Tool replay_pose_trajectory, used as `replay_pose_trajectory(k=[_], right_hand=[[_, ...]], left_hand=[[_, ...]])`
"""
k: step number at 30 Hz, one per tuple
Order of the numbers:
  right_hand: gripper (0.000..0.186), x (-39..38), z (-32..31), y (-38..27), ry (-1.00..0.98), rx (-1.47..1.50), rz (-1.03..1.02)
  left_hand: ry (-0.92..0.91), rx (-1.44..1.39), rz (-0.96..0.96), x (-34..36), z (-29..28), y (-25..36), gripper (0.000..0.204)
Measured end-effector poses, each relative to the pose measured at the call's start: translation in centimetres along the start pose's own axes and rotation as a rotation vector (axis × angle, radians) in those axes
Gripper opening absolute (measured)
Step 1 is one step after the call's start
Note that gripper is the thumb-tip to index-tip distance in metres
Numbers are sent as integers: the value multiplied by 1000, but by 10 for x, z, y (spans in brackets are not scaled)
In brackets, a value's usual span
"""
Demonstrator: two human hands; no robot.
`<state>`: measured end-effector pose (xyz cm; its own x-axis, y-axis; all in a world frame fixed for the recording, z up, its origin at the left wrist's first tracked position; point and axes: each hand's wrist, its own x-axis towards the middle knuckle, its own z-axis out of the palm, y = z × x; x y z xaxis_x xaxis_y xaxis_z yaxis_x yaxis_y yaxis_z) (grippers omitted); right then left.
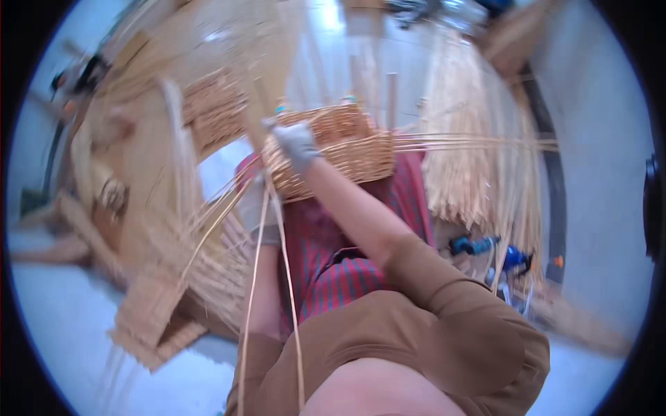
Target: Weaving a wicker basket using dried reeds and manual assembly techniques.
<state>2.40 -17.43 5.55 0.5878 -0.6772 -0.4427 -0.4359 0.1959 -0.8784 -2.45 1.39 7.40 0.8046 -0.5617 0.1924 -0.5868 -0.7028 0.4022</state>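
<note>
A half-woven wicker basket [340, 156] of golden strands rests across my lap on a red and grey striped cloth [350, 281]. My right hand [295, 144], in a pale grey glove, reaches over to the basket's left end. Its fingers are closed at the rim beside an upright stake; motion blur hides what lies between them. Lower down, against the basket's left side, is my gloved left hand [255, 208]. Its fingers are hidden. Long loose wicker strands [291, 305] pass by it and hang toward me, while others stick out past the basket's right end.
Thick bundles of pale wicker [458, 132] hang or stand at the right. Woven panels [149, 308] lie at the lower left, another [215, 107] farther back. A blue tool or bottle [513, 258] sits on the right. Another person's arm [52, 249] shows at the left edge.
</note>
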Motion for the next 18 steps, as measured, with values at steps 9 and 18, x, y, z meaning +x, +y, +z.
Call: replay_pose_trajectory(k=[9, 18], right_hand=[[88, -25, 32, -12, -54, 89, 27], [86, -51, 33, 1, 189, -86, -360]], left_hand=[[79, -269, 78, -7, 17, -62, 58], [11, -401, 127, -8, 16, -55, 58]])
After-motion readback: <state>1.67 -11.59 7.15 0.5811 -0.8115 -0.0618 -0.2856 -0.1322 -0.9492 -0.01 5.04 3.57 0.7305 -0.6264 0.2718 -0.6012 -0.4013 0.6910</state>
